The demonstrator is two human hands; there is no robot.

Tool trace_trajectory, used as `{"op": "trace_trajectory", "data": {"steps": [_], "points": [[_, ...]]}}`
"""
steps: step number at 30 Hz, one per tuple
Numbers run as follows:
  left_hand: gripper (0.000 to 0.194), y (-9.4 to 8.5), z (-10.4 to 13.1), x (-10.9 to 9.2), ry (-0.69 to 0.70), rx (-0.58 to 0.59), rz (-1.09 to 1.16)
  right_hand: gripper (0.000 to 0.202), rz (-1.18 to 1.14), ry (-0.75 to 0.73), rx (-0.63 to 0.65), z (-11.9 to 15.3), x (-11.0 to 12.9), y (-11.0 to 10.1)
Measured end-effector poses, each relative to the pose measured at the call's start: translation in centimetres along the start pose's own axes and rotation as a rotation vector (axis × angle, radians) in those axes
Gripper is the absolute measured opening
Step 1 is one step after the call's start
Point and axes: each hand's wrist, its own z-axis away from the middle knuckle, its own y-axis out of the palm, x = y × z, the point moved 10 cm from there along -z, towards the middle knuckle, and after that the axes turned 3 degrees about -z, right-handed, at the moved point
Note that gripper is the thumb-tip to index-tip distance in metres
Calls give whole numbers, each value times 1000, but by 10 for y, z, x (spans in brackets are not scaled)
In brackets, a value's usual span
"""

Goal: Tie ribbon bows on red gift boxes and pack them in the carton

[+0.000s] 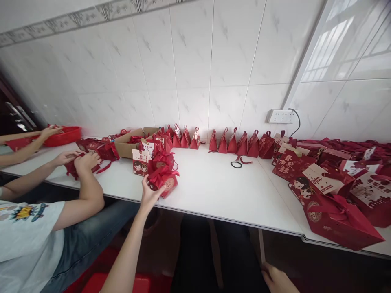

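In the head view, the left hand [149,196] holds a red box [171,187] between thumb and fingers, at the front edge of the white table [214,187]. The right hand [277,280] is below the table, near a pale strip [262,244]; whether it grips this, one cannot tell. A black ring [236,167] lies farther back.

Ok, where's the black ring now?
Head view, right of centre: the black ring lies on the white table, just in front of the standing red boxes.
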Motion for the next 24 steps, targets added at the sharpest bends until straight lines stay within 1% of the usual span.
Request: {"op": "trace_trajectory", "data": {"steps": [1, 2, 3, 4, 6, 7, 8, 10, 12, 13, 14, 16, 17, 18, 19, 20, 21, 22, 24], "points": [[91, 17, 18, -4, 10, 96, 32, 14, -5, 26, 41, -2, 9, -6], [90, 41, 39, -11, 30, 247, 99, 15, -41, -9, 73, -3, 28, -15], [89, 66, 60, -20, 38, 402, 156, 22, -95, -70, 98, -4, 52, -26], [89, 91, 82, -30, 48, 554, 193, 30, -169, -131, 92, -5, 78, -40], [90, 132, 116, -51, 86, 795, 231, 44, -302, -139, -24, -14, 112, -76], [91, 148, 127, -61, 114, 882, 243, 47, -336, -154, -126, -20, 125, -95], [93, 161, 135, -69, 144, 947, 249, 49, -344, -162, -207, -28, 134, -109], [99, 180, 142, -79, 199, 1034, 238, 51, -348, -153, -234, -45, 142, -117], [106, 190, 142, -82, 244, 1064, 206, 51, -315, -145, -206, -60, 144, -114], [104, 190, 140, -82, 259, 1036, 195, 50, -295, -140, -195, -65, 143, -112], [98, 186, 133, -82, 256, 954, 185, 50, -279, -133, -190, -68, 142, -109], [75, 168, 115, -77, 194, 686, 117, 50, -281, -109, -189, -71, 139, -105], [62, 160, 110, -75, 146, 585, 52, 50, -297, -96, -186, -71, 138, -103], [52, 157, 109, -73, 95, 547, -23, 50, -318, -85, -177, -71, 138, -101], [46, 160, 112, -72, 50, 575, -97, 49, -342, -75, -169, -72, 137, -100], [45, 166, 117, -74, 21, 647, -153, 49, -365, -68, -163, -72, 137, -98], [45, 173, 123, -76, 9, 730, -185, 48, -389, -64, -162, -72, 137, -98], [45, 179, 126, -80, 9, 789, -197, 48, -415, -64, -169, -73, 136, -98], [43, 185, 127, -87, 30, 824, -181, 46, -475, -76, -194, -73, 135, -99]]}}
